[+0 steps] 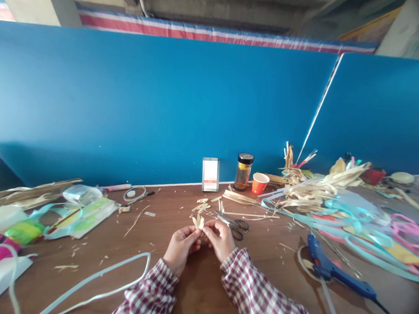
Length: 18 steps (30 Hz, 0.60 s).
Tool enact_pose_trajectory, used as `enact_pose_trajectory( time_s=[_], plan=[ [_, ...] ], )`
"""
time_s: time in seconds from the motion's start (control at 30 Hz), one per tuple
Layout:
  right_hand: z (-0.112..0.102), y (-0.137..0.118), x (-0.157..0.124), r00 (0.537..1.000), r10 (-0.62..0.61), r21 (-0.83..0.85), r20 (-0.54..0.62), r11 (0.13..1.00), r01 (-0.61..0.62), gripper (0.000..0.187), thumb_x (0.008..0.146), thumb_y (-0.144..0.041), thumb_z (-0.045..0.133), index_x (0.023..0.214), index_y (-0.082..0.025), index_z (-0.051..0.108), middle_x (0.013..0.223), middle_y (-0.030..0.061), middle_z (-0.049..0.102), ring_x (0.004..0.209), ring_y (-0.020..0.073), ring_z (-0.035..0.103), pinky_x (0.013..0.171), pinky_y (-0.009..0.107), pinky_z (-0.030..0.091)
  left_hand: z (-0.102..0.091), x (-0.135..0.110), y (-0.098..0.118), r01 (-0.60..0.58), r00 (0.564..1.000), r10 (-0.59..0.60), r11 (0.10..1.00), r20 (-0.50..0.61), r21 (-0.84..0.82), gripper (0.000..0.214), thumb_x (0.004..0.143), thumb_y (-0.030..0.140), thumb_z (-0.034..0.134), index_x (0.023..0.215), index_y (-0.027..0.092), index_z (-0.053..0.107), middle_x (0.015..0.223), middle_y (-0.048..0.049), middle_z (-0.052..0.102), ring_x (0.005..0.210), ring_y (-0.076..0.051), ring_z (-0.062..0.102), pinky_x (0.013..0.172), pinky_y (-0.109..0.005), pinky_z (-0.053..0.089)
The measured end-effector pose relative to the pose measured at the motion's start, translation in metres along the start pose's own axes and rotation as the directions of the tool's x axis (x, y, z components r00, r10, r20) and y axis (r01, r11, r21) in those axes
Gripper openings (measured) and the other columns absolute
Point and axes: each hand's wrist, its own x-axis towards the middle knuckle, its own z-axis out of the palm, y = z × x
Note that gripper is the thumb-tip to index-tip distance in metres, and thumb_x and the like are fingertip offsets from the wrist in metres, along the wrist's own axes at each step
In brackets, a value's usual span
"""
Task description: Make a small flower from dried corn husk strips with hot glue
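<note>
My left hand (180,246) and my right hand (221,238) meet over the brown table (197,286), both in checked sleeves. Their fingers pinch together on a small bundle of pale dried husk strips (199,222) that sticks up between them. Loose husk scraps (202,205) lie just beyond the hands. Black-handled scissors (237,226) rest on the table right beside my right hand.
A blue glue gun (329,269) lies at the right. A jar (243,171), an orange cup (259,183) and a heap of husks (312,191) with coloured ribbons (366,228) stand at the back right. Packets and ribbon (78,211) lie at the left. A blue wall (163,104) rises behind.
</note>
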Motion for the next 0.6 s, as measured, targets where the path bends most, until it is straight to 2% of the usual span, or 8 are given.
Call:
enact_pose_trajectory(
  time_s=[0.23, 0.43, 0.6],
  plan=[
    [0.0011, -0.006, -0.0021, 0.999, -0.049, -0.006, 0.022, 0.999, 0.049, 0.018, 0.078, -0.034, 0.058, 0.078, -0.016, 0.061, 0.064, 0.0024, 0.063, 0.051, 0.012, 0.054, 0.041, 0.019, 0.039, -0.0031, -0.0006, 0.0057, 0.066, 0.995, -0.062, 0.997, 0.079, -0.046, 0.026, 0.055, 0.028, 0.08, 0.068, 0.01, 0.065, 0.06, 0.0008, 0.058, 0.046, -0.003, 0.048, 0.045, -0.013, 0.044],
    [0.0016, -0.0076, -0.0023, 0.998, -0.043, 0.101, 0.049, 0.994, 0.038, 0.017, 0.077, -0.033, 0.059, 0.077, -0.016, 0.061, 0.061, 0.0006, 0.061, 0.051, 0.0109, 0.053, 0.04, 0.017, 0.038, -0.0075, -0.0016, 0.0052, 0.06, 0.99, -0.051, 0.996, 0.134, -0.066, 0.021, 0.06, 0.025, 0.077, 0.072, 0.012, 0.066, 0.064, 0.0004, 0.06, 0.049, -0.003, 0.05, 0.05, -0.014, 0.045],
    [0.0032, -0.0102, -0.0034, 0.998, -0.046, 0.158, 0.045, 0.987, 0.039, 0.015, 0.075, -0.031, 0.061, 0.072, -0.016, 0.06, 0.057, -0.0006, 0.059, 0.048, 0.0091, 0.05, 0.04, 0.017, 0.036, -0.008, -0.0035, 0.0054, 0.018, 0.988, -0.015, 1.0, 0.152, -0.019, 0.019, 0.063, 0.026, 0.075, 0.071, 0.012, 0.066, 0.064, 0.0011, 0.058, 0.051, -0.003, 0.05, 0.051, -0.014, 0.045]
  ],
)
